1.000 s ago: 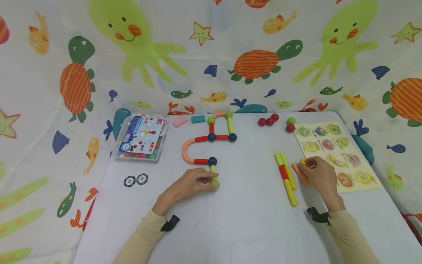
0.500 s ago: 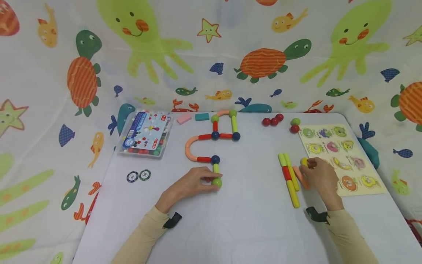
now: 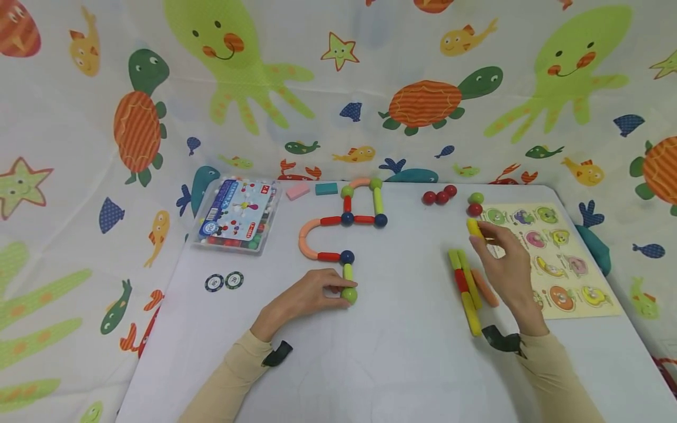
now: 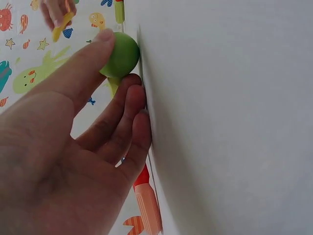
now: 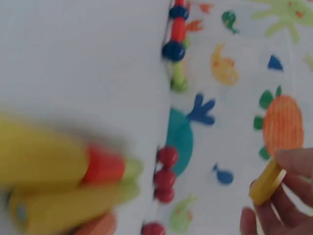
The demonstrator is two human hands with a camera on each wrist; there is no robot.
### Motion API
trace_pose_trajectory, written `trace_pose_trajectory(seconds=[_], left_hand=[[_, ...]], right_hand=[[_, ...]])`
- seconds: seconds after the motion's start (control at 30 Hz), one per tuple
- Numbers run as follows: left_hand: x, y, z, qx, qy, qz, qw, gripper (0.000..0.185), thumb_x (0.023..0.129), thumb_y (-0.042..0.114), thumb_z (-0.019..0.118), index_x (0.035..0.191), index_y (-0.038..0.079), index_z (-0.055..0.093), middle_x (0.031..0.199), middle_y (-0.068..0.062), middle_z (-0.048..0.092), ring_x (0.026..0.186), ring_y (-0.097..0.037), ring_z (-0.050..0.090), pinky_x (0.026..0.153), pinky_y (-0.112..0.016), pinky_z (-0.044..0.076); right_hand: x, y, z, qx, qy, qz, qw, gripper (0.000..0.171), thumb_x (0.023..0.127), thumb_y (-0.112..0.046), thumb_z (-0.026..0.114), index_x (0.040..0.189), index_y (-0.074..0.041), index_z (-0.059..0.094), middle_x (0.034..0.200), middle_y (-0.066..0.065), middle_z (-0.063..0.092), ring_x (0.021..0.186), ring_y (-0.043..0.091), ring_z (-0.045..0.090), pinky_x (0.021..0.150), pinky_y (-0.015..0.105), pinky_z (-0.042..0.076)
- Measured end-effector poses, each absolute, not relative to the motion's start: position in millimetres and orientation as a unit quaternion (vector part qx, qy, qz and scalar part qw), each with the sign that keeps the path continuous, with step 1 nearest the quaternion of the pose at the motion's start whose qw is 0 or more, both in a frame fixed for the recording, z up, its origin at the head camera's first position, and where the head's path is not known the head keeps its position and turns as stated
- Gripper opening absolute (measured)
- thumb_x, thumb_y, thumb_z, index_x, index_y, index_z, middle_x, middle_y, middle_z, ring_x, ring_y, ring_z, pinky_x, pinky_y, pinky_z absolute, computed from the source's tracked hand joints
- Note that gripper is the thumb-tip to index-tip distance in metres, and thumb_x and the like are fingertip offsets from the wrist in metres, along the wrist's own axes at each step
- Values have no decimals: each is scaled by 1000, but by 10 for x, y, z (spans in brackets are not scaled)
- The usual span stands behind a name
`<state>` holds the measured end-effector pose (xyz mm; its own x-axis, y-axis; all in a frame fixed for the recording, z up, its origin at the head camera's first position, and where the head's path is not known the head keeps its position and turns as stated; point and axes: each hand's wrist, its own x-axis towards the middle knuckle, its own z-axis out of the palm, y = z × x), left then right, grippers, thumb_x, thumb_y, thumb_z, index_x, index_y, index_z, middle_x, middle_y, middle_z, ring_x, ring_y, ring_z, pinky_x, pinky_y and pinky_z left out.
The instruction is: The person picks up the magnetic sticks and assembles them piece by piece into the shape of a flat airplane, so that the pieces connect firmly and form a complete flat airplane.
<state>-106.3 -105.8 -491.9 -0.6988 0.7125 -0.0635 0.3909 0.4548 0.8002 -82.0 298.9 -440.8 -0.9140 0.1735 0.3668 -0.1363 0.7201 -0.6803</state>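
I see my left hand [image 3: 307, 299] pinching the green plastic ball [image 3: 348, 295] at six o'clock of the stick chain, while my right hand [image 3: 505, 261] grips a yellow stick [image 3: 474, 228] aloft (it could slip, loosely pinched).

print on plastic box [image 3: 236, 216] and two round chips [image 3: 224, 282], unreadable

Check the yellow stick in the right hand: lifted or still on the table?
Lifted. The right hand pinches the yellow stick above the table, clear of the stick pile.
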Motion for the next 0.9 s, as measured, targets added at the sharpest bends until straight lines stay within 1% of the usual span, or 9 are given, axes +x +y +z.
trace_pose_trajectory(seconds=[0.1,0.17,0.3,0.43,0.57,0.67,0.77,0.9], left_hand=[[-1065,-1060,-4923,335,828,403,199,44,87,24,81,130,22,71,101,8,66,95,-13,62,83,-25,55],[-1067,-1061,-4923,335,829,402,199,44,88,24,81,130,22,71,100,8,66,95,-13,62,82,-24,55],[-1072,-1062,-4921,339,829,399,196,43,88,25,81,130,23,71,100,8,66,93,-13,61,80,-23,53],[-1078,-1061,-4929,345,828,398,191,43,88,25,81,130,23,71,99,7,67,92,-14,61,80,-24,54],[-1081,-1058,-4942,350,825,401,188,43,88,24,81,129,22,71,100,6,67,93,-15,62,82,-26,55],[-1079,-1060,-4948,352,825,402,186,43,88,24,81,130,21,71,101,7,67,93,-13,63,83,-26,55],[-1078,-1063,-4948,352,825,401,184,43,88,24,81,130,21,71,102,8,68,93,-11,63,83,-26,55],[-1083,-1070,-4940,352,826,399,184,43,88,23,80,130,21,71,103,8,68,94,-11,63,81,-26,55]], right_hand=[[-825,2763,-4374,80,-893,396,199,41,95,-8,71,134,-16,65,125,7,67,108,5,55,95,10,40],[-814,2585,-4374,143,-887,404,172,43,92,-4,73,132,-17,67,123,5,68,107,4,56,96,11,42],[-760,2215,-4442,253,-869,417,83,44,87,-3,78,128,-19,69,120,-1,70,107,9,63,96,16,50],[-697,1916,-4597,328,-855,403,-7,41,87,-6,78,126,-19,71,118,-5,71,109,11,65,95,25,55],[-655,1739,-4744,353,-850,383,-75,34,92,-11,75,124,-19,71,119,-8,69,110,9,64,96,29,55],[-638,1670,-4804,353,-855,366,-103,31,94,-14,73,124,-20,71,119,-10,68,111,6,62,97,30,55],[-635,1632,-4840,353,-861,348,-113,28,95,-16,71,123,-20,72,119,-11,68,111,6,62,98,30,54],[-635,1602,-4875,355,-867,334,-105,26,96,-17,71,122,-19,72,118,-9,69,111,8,62,98,32,54]])
